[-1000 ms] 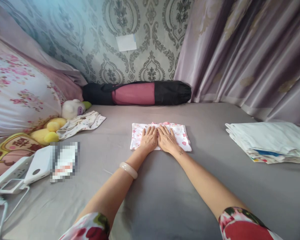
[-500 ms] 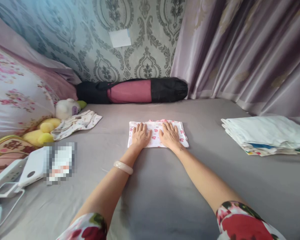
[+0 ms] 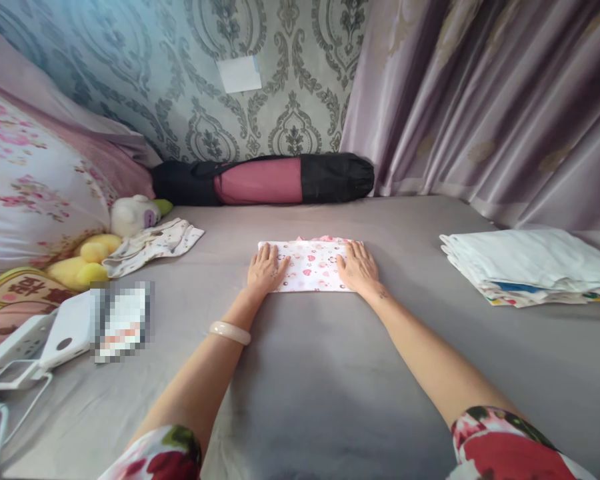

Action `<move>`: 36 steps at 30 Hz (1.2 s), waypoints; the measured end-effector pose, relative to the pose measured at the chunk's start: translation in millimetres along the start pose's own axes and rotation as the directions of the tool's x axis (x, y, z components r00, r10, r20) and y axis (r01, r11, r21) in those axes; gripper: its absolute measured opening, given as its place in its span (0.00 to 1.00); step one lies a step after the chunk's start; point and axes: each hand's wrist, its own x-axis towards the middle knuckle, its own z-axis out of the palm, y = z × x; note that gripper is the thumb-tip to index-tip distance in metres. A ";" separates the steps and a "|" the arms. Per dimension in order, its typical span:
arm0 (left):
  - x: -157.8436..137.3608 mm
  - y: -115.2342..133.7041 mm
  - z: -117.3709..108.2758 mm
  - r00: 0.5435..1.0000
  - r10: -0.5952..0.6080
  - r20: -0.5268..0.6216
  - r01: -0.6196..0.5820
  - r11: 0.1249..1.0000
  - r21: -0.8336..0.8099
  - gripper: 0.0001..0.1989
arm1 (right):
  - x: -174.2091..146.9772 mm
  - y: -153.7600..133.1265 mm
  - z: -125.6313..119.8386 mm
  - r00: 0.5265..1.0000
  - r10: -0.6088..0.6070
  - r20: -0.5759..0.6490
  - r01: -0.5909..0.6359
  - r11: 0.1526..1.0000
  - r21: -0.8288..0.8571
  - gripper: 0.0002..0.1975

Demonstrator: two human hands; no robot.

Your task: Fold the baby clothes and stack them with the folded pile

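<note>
A folded white garment printed with pink hearts lies flat on the grey bed sheet, with a bit of pink trim showing along its far edge. On its left end rests my left hand, palm down with fingers stretched out. My right hand lies flat on the right end, its fingers likewise extended. Neither hand grips the cloth; both press on its top. The white bangle is on my left forearm.
At the right is a stack of folded white cloths. A black and pink roll bag lies along the wall. On the left are a small printed garment, plush toys, a white power bank, a power strip and a blurred-out item.
My hands have slid apart across the garment, the left one to its left end and the right one to its right end. More of the printed middle shows.
</note>
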 end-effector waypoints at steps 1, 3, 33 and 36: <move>-0.2 -3.8 0.0 1.000 0.007 0.014 -0.007 1.000 -0.009 0.30 | -0.4 2.2 -0.5 1.000 0.011 0.012 -0.010 1.000 -0.006 0.30; -0.7 -10.8 0.2 0.999 0.019 0.042 -0.018 0.999 -0.028 0.30 | -1.0 5.8 -1.1 0.999 0.033 0.032 -0.033 0.999 -0.012 0.32; -4.6 35.2 -12.2 0.962 0.251 -0.109 -0.245 0.967 0.062 0.23 | -0.8 -69.1 -10.4 0.976 -0.199 0.092 0.191 0.977 0.097 0.27; -0.3 55.0 -4.8 0.956 0.289 -0.053 -0.287 0.957 0.036 0.25 | -0.3 -71.0 -2.0 0.975 -0.203 0.089 0.193 0.975 0.109 0.27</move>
